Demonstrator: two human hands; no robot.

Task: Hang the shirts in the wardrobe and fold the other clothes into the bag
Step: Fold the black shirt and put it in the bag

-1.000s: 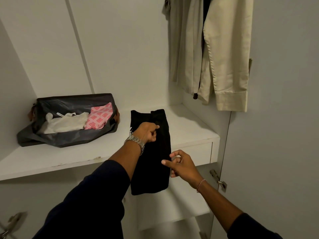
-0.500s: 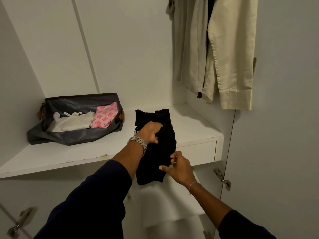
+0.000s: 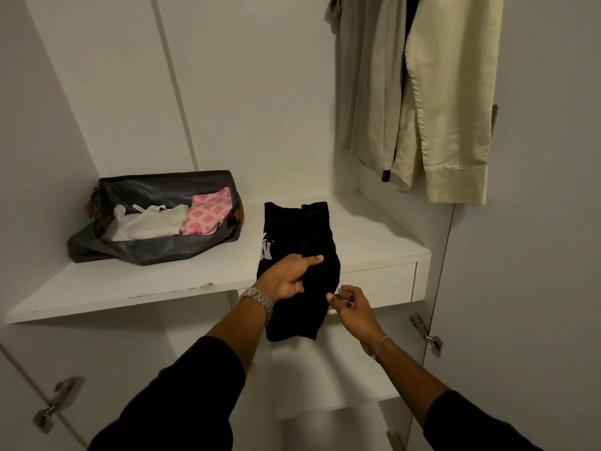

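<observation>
A black garment (image 3: pixel 312 229) with a white print lies folded lengthwise on the white shelf (image 3: pixel 162 281), its lower end hanging over the front edge. My left hand (image 3: pixel 286 276) holds a fold of it at the shelf edge, one finger stretched across the cloth. My right hand (image 3: pixel 349 304) is at the garment's right edge, fingers loosely curled and apart, fingertips touching the fabric. An open grey bag (image 3: pixel 156 252) sits at the shelf's left, holding a white garment (image 3: pixel 146 222) and a pink patterned one (image 3: pixel 208 213). Beige shirts (image 3: pixel 448 109) hang at the upper right.
A drawer front (image 3: pixel 383 281) sits under the shelf's right part. The open wardrobe door (image 3: pixel 536 222) stands at the right with a metal hinge (image 3: pixel 426 333). Another hinge (image 3: pixel 52 405) is at the lower left. A lower shelf (image 3: pixel 325 379) lies beneath my hands.
My left hand slid down the garment to the shelf edge, uncovering the white print. The hanging end got shorter. My right hand rose to the garment's right edge.
</observation>
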